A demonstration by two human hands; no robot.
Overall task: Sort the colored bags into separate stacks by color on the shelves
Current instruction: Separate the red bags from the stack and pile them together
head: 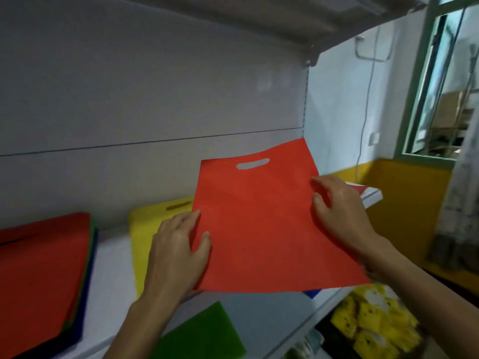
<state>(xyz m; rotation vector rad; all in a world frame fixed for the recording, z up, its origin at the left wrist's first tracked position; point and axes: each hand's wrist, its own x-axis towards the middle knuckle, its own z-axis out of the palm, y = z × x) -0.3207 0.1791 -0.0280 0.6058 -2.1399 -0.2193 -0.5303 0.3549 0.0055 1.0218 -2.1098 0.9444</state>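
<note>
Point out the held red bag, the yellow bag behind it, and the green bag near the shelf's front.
red bag [259, 229]: head view, middle of its flat face.
yellow bag [142, 229]: head view, its uncovered left part.
green bag [204, 335]: head view, middle of its visible part.

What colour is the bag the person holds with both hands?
The bag is plain red; it shows best in the head view.
</note>
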